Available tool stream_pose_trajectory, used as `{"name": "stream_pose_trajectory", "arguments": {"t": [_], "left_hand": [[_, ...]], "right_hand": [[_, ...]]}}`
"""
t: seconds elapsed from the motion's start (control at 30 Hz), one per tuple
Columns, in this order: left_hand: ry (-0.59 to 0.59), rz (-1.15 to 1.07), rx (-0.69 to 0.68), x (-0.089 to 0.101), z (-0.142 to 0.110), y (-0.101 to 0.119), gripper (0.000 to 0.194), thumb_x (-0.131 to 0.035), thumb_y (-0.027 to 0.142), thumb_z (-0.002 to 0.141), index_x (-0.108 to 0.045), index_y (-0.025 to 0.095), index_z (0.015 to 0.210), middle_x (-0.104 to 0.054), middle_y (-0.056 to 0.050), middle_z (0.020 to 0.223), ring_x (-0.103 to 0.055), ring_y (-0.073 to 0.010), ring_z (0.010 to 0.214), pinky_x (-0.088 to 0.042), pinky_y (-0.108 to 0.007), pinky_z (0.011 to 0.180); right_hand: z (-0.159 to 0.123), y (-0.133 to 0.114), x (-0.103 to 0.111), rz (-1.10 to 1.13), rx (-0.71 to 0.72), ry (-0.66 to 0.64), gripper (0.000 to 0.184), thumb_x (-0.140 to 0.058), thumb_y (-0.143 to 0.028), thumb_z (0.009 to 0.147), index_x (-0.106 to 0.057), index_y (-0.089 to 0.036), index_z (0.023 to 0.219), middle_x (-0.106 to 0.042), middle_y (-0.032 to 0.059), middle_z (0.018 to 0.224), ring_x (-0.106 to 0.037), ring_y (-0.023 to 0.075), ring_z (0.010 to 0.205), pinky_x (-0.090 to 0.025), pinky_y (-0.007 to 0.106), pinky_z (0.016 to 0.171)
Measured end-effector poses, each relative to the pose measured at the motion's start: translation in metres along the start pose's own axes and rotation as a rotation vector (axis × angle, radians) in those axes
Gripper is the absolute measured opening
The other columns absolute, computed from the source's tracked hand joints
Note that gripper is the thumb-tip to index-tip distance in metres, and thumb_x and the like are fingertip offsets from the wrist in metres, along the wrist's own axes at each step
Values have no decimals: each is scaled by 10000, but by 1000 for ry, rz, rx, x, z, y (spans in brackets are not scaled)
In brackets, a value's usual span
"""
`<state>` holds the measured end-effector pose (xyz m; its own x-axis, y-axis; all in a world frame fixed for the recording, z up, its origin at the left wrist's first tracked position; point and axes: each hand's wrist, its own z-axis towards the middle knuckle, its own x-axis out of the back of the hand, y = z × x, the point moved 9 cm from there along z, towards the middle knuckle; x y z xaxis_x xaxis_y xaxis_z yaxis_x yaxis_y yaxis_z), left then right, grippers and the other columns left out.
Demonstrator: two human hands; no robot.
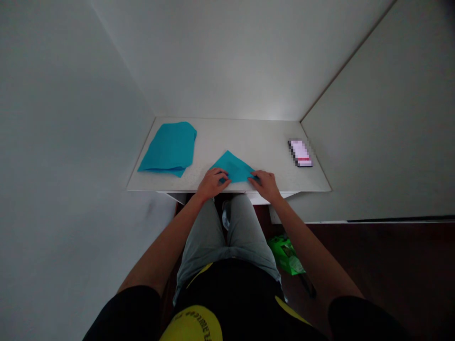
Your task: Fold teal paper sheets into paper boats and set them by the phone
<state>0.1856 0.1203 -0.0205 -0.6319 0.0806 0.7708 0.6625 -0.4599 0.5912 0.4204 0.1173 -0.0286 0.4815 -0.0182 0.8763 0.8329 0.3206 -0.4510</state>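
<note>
A blue sheet of paper [232,166], folded into a triangle, lies near the front edge of the table with its point facing the wall. My left hand [214,182] is at its left corner, thumb and curled fingers closed on the paper's edge. At the opposite corner, my right hand [265,183] pinches the paper between thumb and fingers. Part of the lower left of the triangle is hidden under my left hand. Further left on the table lies a loose pile of blue paper [170,147], its near edges slightly lifted and uneven.
The white table [249,135] stands against walls at the back and both sides. A phone [300,153], blurred by pixels, lies at its right end. My legs [245,227] are below the front edge. A green bag [286,255] rests on the dark floor to the right.
</note>
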Motion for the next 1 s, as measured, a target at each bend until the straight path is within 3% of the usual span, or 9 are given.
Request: {"name": "stream_pose_trajectory", "arguments": {"t": [0.13,0.23,0.3,0.37,0.43,0.57,0.67,0.8,1.0], "left_hand": [[21,8,41,7,-3,4,380,-785,464,966,-743,242,1271,-722,-100,1429,-604,-303,1415,-408,-498,1267],[129,-18,128,22,-4,-1,587,-790,495,964,-626,248,1471,-667,-121,1520,-561,-312,1478,-364,-514,1299],[260,-127,230,35,-3,-13,676,-763,558,971,-558,233,1527,-636,-151,1540,-588,-307,1441,-445,-500,1233],[348,-320,368,40,-1,-30,673,-688,675,979,-589,206,1451,-651,-174,1483,-662,-291,1315,-559,-448,1078],[314,-532,487,33,4,-42,669,-587,806,965,-676,193,1219,-728,-158,1275,-729,-266,1112,-606,-388,900],[245,-670,494,29,13,-33,684,-659,901,834,-666,218,876,-721,-48,850,-720,-219,825,-575,-332,754],[300,-677,466,37,12,-24,668,-759,875,747,-664,220,834,-715,-25,807,-685,-198,756,-568,-331,744],[249,-783,504,31,6,-24,682,-790,867,692,-698,212,858,-717,-36,814,-662,-192,749,-573,-324,702],[263,-617,533,35,2,-42,513,-700,720,896,-679,208,933,-702,-46,877,-647,-201,780,-567,-328,697]], "right_hand": [[6,-4,19,212,-49,94,459,-507,-615,1092,-771,-240,1127,-809,88,1110,-738,302,1052,-464,509,1090],[10,-7,42,517,-58,174,473,-596,-702,1037,-738,-250,1039,-762,43,956,-696,253,913,-538,401,885],[13,-2,57,689,-97,231,493,-655,-745,989,-701,-255,1006,-716,20,895,-649,221,830,-528,346,761],[16,4,67,804,-136,275,514,-690,-771,952,-663,-258,989,-686,8,874,-613,201,785,-510,318,702],[18,9,72,860,-168,294,529,-697,-785,935,-632,-263,988,-674,5,880,-600,194,776,-504,308,681],[18,17,65,904,-230,299,551,-714,-801,898,-605,-270,993,-686,5,887,-610,198,776,-519,308,672],[13,23,57,968,-291,328,582,-796,-772,839,-611,-271,1071,-741,20,973,-664,209,830,-561,320,705],[3,36,52,1005,-359,383,676,-908,-707,733,-611,-265,1150,-762,39,1044,-704,221,905,-593,333,749],[3,49,31,920,-368,223,724,-923,-659,710,-642,-258,1244,-722,0,928,-682,196,793,-575,332,711]]}}
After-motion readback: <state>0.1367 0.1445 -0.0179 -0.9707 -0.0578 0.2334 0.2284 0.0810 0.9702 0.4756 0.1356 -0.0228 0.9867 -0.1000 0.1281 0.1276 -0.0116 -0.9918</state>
